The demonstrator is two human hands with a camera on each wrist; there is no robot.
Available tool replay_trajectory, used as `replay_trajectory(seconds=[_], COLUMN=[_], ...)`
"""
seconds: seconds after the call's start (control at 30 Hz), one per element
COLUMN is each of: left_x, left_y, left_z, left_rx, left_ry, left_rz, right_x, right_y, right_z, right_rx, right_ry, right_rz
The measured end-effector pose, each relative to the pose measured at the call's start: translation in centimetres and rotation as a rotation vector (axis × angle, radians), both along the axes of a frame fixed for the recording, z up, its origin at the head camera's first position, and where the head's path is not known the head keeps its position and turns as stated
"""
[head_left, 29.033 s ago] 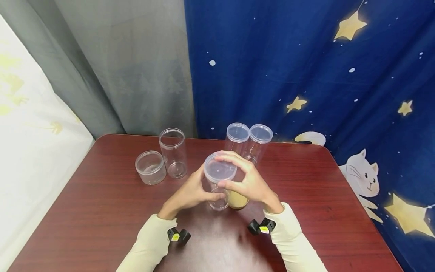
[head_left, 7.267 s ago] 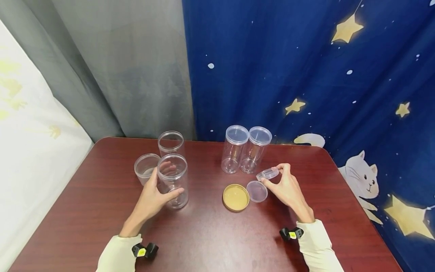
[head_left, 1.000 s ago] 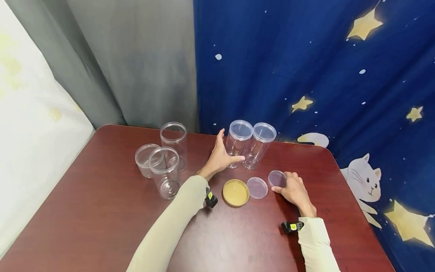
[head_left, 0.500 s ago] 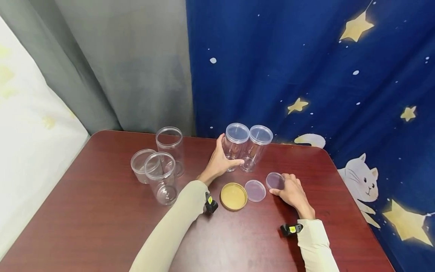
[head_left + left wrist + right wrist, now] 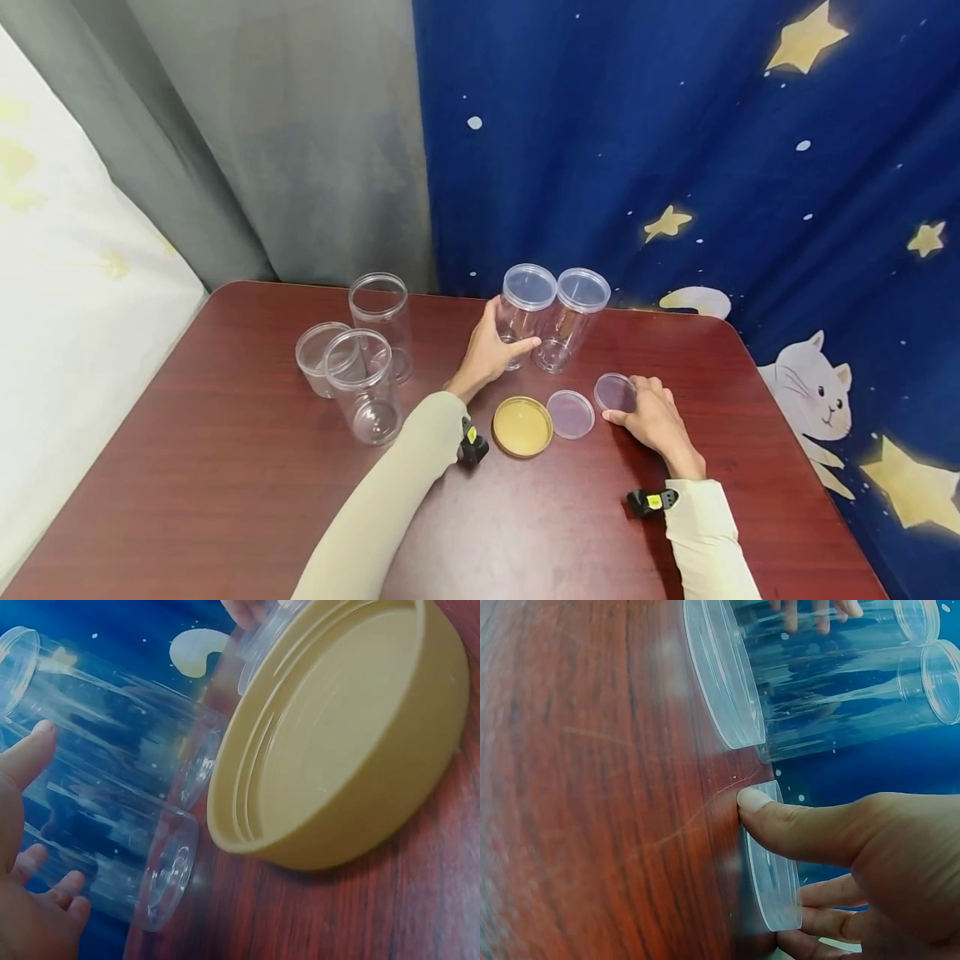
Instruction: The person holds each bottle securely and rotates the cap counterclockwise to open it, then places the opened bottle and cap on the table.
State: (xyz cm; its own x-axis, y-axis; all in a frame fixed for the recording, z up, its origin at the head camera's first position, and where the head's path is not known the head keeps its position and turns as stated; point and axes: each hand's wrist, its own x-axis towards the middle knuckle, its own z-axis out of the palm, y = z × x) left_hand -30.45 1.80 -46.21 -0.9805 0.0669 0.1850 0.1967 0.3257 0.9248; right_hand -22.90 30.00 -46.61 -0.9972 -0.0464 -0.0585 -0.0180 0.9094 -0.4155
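My left hand (image 5: 486, 354) curls round the left of two tall clear lidded jars (image 5: 517, 321), thumb in front and fingers at its far side. The other lidded jar (image 5: 567, 325) stands right beside it. My right hand (image 5: 656, 421) holds a round clear lid (image 5: 615, 393) by its edge. In the right wrist view this lid (image 5: 774, 877) lies on the table, with the thumb at its near edge. A second clear lid (image 5: 571, 415) lies between it and an upturned gold lid (image 5: 522, 427). The left wrist view shows the gold lid's (image 5: 330, 742) ridged inner wall.
At the left stand two tall open clear jars, one behind (image 5: 381, 312) and one in front (image 5: 363, 383). A low clear tub (image 5: 318, 354) stands beside them. The red-brown table (image 5: 225, 467) ends at the curtains (image 5: 337, 167).
Since 7.3 s ago my left hand has let go of the front open jar and moved right to the lidded jar. The right hand's lid went from tilted to flat. The last second shows little movement.
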Motion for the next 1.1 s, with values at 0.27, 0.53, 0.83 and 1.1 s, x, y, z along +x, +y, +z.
replay_trajectory(seconds=[0.27,0.53,0.83,1.1], left_x=[1.0,2.8,4.7,6.2], left_y=[-1.7,-3.3,-4.5,-5.7], left_z=[1.3,2.2,2.5,3.1], left_rx=[0.097,0.153,0.097,0.006], left_ry=[0.044,0.026,0.060,0.043], left_rz=[0.093,0.059,-0.052,-0.083], right_x=[-0.4,-0.1,0.2,0.1], right_y=[-0.1,-0.1,0.2,0.4], right_z=[0.3,-0.1,-0.5,-0.5], right_rx=[-0.001,0.008,0.012,-0.012], right_ry=[0.030,0.037,0.002,-0.029], right_rz=[0.015,0.003,0.001,0.013])
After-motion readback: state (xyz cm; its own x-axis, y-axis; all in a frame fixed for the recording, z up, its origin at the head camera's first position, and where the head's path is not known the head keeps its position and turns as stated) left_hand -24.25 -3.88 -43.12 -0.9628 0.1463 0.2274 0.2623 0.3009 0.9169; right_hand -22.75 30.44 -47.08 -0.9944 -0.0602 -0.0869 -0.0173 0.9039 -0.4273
